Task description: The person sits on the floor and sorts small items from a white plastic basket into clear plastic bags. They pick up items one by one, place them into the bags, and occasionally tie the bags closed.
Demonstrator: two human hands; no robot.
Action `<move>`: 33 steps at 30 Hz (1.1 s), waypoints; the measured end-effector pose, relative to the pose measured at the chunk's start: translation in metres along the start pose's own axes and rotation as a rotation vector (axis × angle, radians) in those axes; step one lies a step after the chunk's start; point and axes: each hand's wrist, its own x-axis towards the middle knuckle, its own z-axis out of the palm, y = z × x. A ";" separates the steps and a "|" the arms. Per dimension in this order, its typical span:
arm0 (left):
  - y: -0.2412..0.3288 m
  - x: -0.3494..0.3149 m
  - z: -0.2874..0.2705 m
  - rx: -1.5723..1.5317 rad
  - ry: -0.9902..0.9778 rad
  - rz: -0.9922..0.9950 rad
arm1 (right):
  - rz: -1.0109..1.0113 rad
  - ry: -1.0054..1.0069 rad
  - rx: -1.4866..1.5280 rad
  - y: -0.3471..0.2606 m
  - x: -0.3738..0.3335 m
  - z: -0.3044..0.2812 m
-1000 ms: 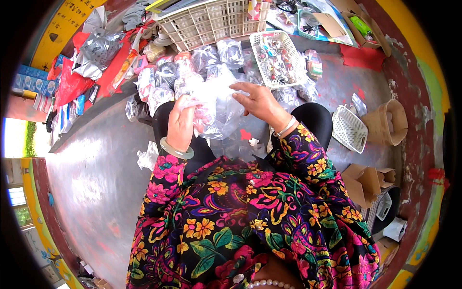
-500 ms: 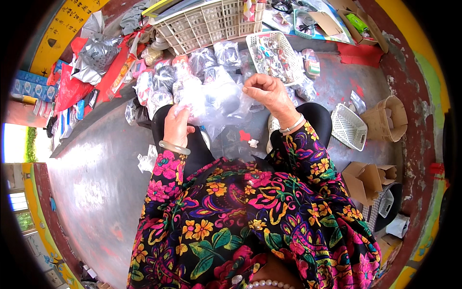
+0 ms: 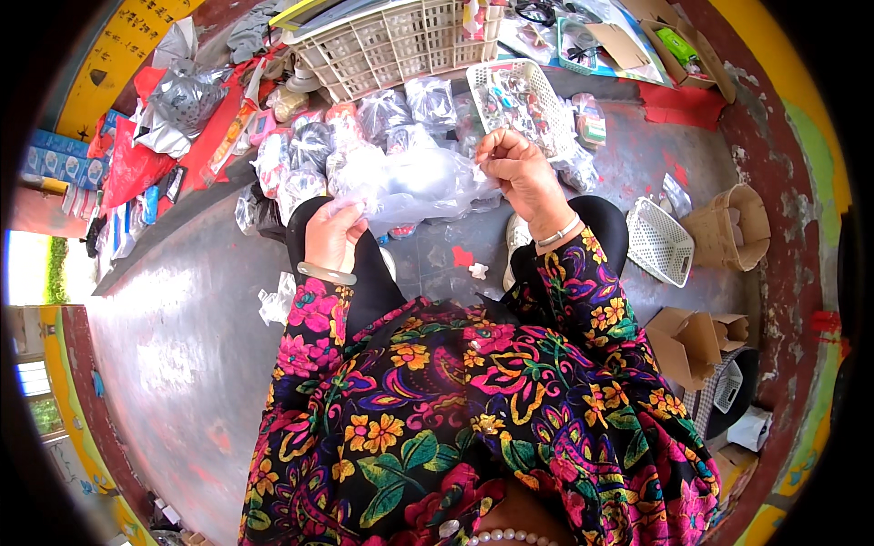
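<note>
A clear plastic bag (image 3: pixel 414 187) is stretched between my two hands, above the floor and in front of my knees. My left hand (image 3: pixel 331 235) pinches its left end, palm side turned inward. At the opposite end my right hand (image 3: pixel 523 177) grips the bag between thumb and fingers. What the bag holds, if anything, I cannot make out through the cloudy film. Just beyond it lie several filled plastic packets (image 3: pixel 382 114), some with dark contents. A white basket of small mixed items (image 3: pixel 519 105) stands past my right hand.
A large beige crate (image 3: pixel 391 50) stands at the back. To the right are a white perforated basket (image 3: pixel 660 241), a brown bin (image 3: pixel 733 227) and an open cardboard box (image 3: pixel 687 341). Red bags (image 3: pixel 137 168) and blue boxes (image 3: pixel 64 164) sit at the left on a ledge.
The bag has been pulled wider and flatter between my hands. My right hand has shifted slightly right; my left hand has turned a little while keeping its hold.
</note>
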 end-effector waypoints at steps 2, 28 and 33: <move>0.002 0.000 -0.001 -0.116 0.019 -0.098 | 0.034 0.033 -0.022 0.000 0.000 0.000; 0.013 -0.005 -0.008 -0.087 0.037 -0.008 | -0.305 0.190 -1.288 0.015 0.004 -0.020; 0.012 -0.011 0.005 0.103 0.027 0.008 | 0.101 0.278 -0.704 0.001 0.002 -0.008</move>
